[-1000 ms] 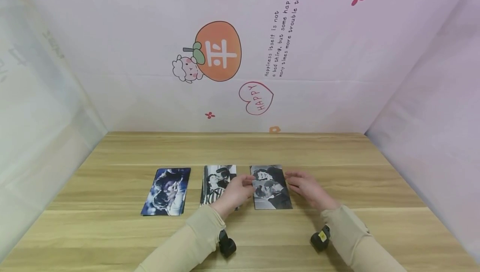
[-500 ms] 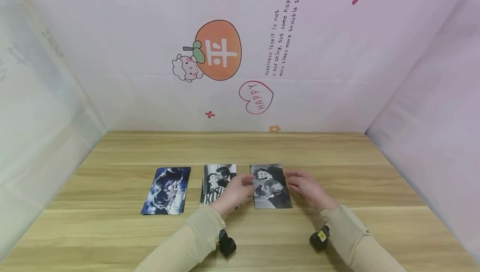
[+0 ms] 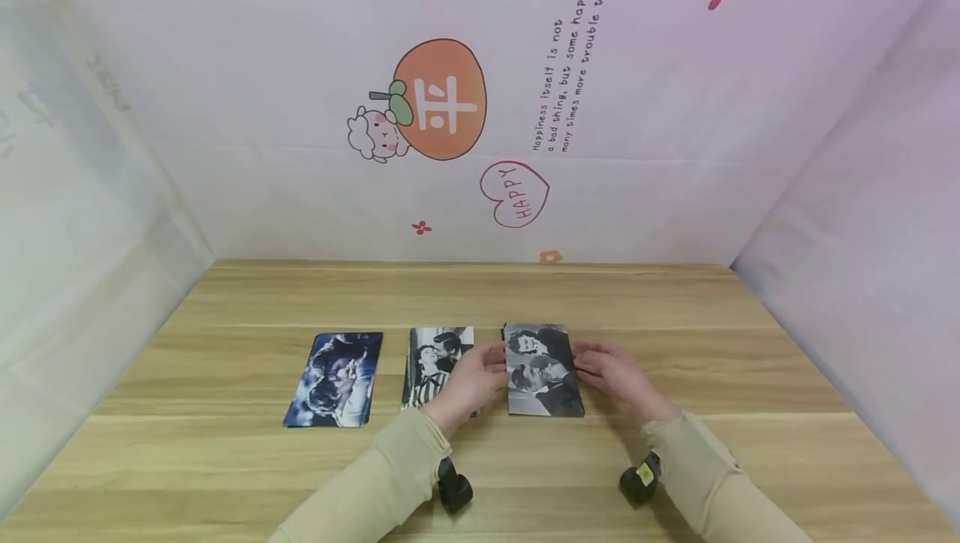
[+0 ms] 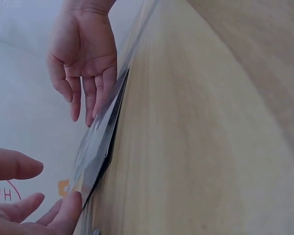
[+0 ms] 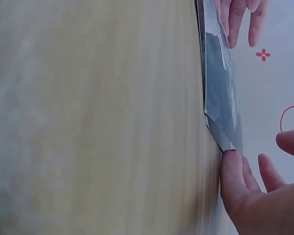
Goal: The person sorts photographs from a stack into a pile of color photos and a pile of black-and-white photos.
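Note:
A stack of black-and-white photo cards (image 3: 542,385) lies on the table, its top card showing two people. At its left edge is my left hand (image 3: 467,386), fingertips touching the side of the stack. On the opposite edge, my right hand (image 3: 617,376) touches with loosely extended fingers. Seen low in the left wrist view, the stack (image 4: 100,137) lies flat with its top card slightly raised off those below. In the right wrist view the fingertips (image 5: 232,164) meet the stack's near corner. My left hand and forearm partly cover a second black-and-white stack (image 3: 431,368).
A third stack of bluish photo cards (image 3: 337,381) lies farther left, slightly turned. The wooden table (image 3: 480,297) ends at a printed cloth backdrop (image 3: 637,201), with white cloth walls on both sides. A small black camera sits on each wrist.
The top card between my hands has shifted slightly up and right, so an under card's corner shows at the upper left. Both hands stay almost in place.

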Demonstrator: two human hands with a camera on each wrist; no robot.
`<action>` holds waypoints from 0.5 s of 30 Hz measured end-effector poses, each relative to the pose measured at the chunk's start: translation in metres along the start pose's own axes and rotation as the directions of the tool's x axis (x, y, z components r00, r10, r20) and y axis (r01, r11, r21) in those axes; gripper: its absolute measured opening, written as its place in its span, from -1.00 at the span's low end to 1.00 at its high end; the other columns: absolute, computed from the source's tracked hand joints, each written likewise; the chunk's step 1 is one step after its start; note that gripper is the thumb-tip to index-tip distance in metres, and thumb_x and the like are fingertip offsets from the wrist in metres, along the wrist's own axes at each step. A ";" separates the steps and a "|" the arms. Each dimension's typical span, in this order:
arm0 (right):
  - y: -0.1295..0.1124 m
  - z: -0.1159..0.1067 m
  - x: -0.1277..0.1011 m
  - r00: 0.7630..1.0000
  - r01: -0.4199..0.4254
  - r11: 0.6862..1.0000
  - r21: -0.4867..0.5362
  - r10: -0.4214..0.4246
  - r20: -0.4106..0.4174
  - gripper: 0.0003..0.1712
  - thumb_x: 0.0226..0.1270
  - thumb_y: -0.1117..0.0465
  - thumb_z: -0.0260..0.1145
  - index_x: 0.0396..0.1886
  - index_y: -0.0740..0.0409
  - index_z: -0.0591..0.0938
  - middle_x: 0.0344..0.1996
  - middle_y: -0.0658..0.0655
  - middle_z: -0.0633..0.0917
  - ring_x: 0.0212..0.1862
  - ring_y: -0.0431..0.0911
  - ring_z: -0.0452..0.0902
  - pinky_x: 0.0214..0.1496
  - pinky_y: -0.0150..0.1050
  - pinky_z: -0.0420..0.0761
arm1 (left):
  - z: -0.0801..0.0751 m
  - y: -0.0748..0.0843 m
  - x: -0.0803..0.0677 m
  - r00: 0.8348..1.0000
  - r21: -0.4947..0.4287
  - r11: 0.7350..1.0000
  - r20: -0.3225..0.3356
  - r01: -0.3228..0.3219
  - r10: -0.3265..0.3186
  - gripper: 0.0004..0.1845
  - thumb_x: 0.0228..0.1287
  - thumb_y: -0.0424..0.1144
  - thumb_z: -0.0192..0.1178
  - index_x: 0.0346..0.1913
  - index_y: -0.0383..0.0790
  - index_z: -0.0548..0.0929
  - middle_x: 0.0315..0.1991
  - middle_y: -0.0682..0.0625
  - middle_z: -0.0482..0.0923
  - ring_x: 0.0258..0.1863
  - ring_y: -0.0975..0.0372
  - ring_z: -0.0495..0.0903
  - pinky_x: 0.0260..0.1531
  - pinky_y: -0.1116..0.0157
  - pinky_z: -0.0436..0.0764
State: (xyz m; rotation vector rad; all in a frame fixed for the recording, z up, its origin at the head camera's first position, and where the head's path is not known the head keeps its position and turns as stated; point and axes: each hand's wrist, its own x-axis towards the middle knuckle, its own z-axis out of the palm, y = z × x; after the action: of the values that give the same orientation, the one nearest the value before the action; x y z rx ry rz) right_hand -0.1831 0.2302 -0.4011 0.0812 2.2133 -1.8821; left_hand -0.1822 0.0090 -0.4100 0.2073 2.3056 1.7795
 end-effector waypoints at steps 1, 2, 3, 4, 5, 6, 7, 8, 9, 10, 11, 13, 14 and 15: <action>0.000 0.000 0.000 1.000 -0.004 1.000 0.005 0.004 -0.006 -0.46 0.42 0.39 -0.07 0.30 0.63 0.14 0.28 0.58 0.23 0.23 0.09 0.38 0.30 -0.12 0.45 | 0.000 0.000 0.000 1.000 0.006 1.000 -0.004 -0.007 0.007 -0.46 0.17 -0.48 0.17 0.25 -0.42 0.38 0.13 -0.29 0.48 0.09 -0.05 0.53 0.03 0.17 0.61; 0.000 0.000 0.000 1.000 -0.007 1.000 0.010 0.007 -0.011 -0.45 0.41 0.39 -0.05 0.31 0.62 0.14 0.29 0.58 0.23 0.23 0.10 0.38 0.30 -0.12 0.45 | 0.000 0.000 0.000 1.000 0.009 1.000 -0.006 -0.017 0.017 -0.46 0.17 -0.48 0.18 0.25 -0.42 0.38 0.12 -0.29 0.49 0.08 -0.04 0.54 0.02 0.19 0.62; 0.000 0.000 -0.001 1.000 -0.010 1.000 0.013 0.011 -0.017 -0.44 0.40 0.40 -0.04 0.31 0.60 0.14 0.29 0.57 0.23 0.24 0.12 0.37 0.30 -0.10 0.44 | 0.000 -0.001 0.000 1.000 0.008 1.000 -0.008 -0.023 0.023 -0.45 0.16 -0.49 0.20 0.26 -0.43 0.38 0.12 -0.28 0.49 0.07 -0.03 0.54 0.01 0.20 0.63; 0.001 0.000 -0.001 1.000 -0.015 1.000 0.014 0.015 -0.024 -0.45 0.39 0.41 -0.03 0.31 0.59 0.14 0.29 0.57 0.23 0.25 0.14 0.36 0.30 -0.09 0.44 | 0.000 -0.001 0.000 0.999 0.010 0.999 -0.010 -0.031 0.031 -0.44 0.15 -0.49 0.21 0.25 -0.43 0.38 0.11 -0.28 0.50 0.05 -0.02 0.55 -0.02 0.22 0.64; 0.000 0.000 -0.001 0.999 -0.021 1.000 0.017 0.022 -0.034 -0.45 0.38 0.43 -0.02 0.31 0.57 0.16 0.29 0.55 0.25 0.24 0.14 0.37 0.29 -0.09 0.45 | -0.001 -0.001 -0.001 0.999 0.012 0.999 -0.011 -0.034 0.035 -0.43 0.14 -0.49 0.23 0.25 -0.44 0.39 0.10 -0.27 0.51 0.04 -0.01 0.56 -0.04 0.24 0.65; 0.000 0.000 -0.001 0.999 -0.025 0.999 0.020 0.026 -0.041 -0.45 0.37 0.44 -0.01 0.31 0.56 0.17 0.28 0.54 0.26 0.22 0.13 0.39 0.28 -0.10 0.47 | -0.001 -0.002 -0.001 0.999 0.013 0.999 -0.011 -0.038 0.038 -0.43 0.13 -0.50 0.24 0.25 -0.44 0.39 0.10 -0.26 0.51 0.03 0.00 0.56 -0.06 0.26 0.65; 0.000 0.001 -0.001 0.998 -0.030 0.999 0.020 0.031 -0.047 -0.45 0.36 0.45 0.00 0.31 0.54 0.18 0.28 0.53 0.27 0.19 0.10 0.42 0.25 -0.13 0.50 | -0.001 -0.002 -0.001 0.999 0.010 0.999 -0.012 -0.035 0.035 -0.42 0.12 -0.50 0.25 0.24 -0.44 0.40 0.09 -0.25 0.52 0.01 0.01 0.57 -0.08 0.27 0.66; 0.000 0.000 -0.001 0.998 -0.030 0.999 0.018 0.031 -0.047 -0.44 0.34 0.46 0.01 0.31 0.55 0.17 0.28 0.53 0.27 0.14 0.05 0.46 0.21 -0.17 0.54 | -0.002 -0.003 -0.001 0.999 0.006 0.999 -0.012 -0.033 0.033 -0.41 0.10 -0.51 0.26 0.24 -0.45 0.40 0.08 -0.24 0.53 0.00 0.02 0.57 -0.10 0.29 0.66; 0.000 0.000 -0.001 0.998 -0.036 0.999 0.018 0.037 -0.054 -0.45 0.34 0.46 0.01 0.31 0.53 0.19 0.27 0.52 0.29 0.08 0.00 0.50 0.16 -0.22 0.58 | -0.002 -0.003 -0.001 1.000 0.001 1.000 -0.013 -0.025 0.025 -0.42 0.09 -0.51 0.27 0.24 -0.45 0.40 0.07 -0.23 0.53 0.00 0.03 0.57 -0.11 0.30 0.67; 0.000 0.000 -0.001 0.997 -0.040 0.999 0.017 0.041 -0.059 -0.45 0.33 0.47 0.02 0.30 0.52 0.21 0.26 0.51 0.31 0.01 -0.07 0.52 0.10 -0.27 0.61 | -0.002 -0.004 -0.001 1.000 -0.001 1.000 -0.013 -0.021 0.021 -0.42 0.09 -0.51 0.27 0.23 -0.46 0.41 0.06 -0.23 0.54 -0.01 0.04 0.58 -0.12 0.31 0.67; 0.000 0.000 -0.001 0.997 -0.042 0.999 0.020 0.043 -0.061 -0.46 0.32 0.47 0.02 0.29 0.52 0.22 0.25 0.50 0.32 -0.04 -0.13 0.54 0.05 -0.32 0.63 | -0.003 -0.004 -0.001 1.000 -0.003 1.000 -0.013 -0.020 0.019 -0.43 0.08 -0.51 0.27 0.22 -0.46 0.42 0.05 -0.22 0.54 -0.02 0.04 0.58 -0.13 0.32 0.67; 0.000 0.000 -0.002 0.998 -0.039 0.999 0.021 0.040 -0.053 -0.46 0.31 0.47 0.02 0.29 0.53 0.22 0.22 0.50 0.35 -0.13 -0.21 0.54 -0.03 -0.37 0.65 | -0.003 -0.005 -0.001 1.000 -0.003 1.000 -0.013 -0.016 0.016 -0.44 0.06 -0.52 0.27 0.19 -0.47 0.44 0.02 -0.22 0.55 -0.04 0.04 0.59 -0.14 0.33 0.68; 0.000 0.000 -0.002 0.998 -0.036 0.999 0.022 0.037 -0.048 -0.46 0.31 0.47 0.02 0.28 0.53 0.22 0.20 0.49 0.37 -0.15 -0.23 0.54 -0.05 -0.38 0.65 | -0.004 -0.006 -0.001 1.000 -0.002 1.000 -0.011 -0.016 0.016 -0.45 0.06 -0.52 0.26 0.18 -0.48 0.45 0.01 -0.23 0.56 -0.05 0.04 0.59 -0.14 0.32 0.68; 0.001 0.001 -0.002 0.998 -0.039 0.999 0.029 0.040 -0.047 -0.46 0.31 0.47 0.02 0.28 0.52 0.23 0.18 0.47 0.40 -0.17 -0.24 0.54 -0.07 -0.38 0.65 | -0.005 -0.006 -0.001 1.000 -0.003 1.000 -0.008 -0.016 0.016 -0.46 0.05 -0.52 0.26 0.17 -0.47 0.46 0.00 -0.23 0.56 -0.06 0.04 0.60 -0.14 0.32 0.68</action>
State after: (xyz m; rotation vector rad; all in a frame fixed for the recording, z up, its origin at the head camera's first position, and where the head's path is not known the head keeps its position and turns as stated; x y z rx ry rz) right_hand -0.1812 0.2297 -0.4014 0.1753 2.1992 -1.9096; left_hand -0.1824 0.0027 -0.4147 0.2183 2.3133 1.7944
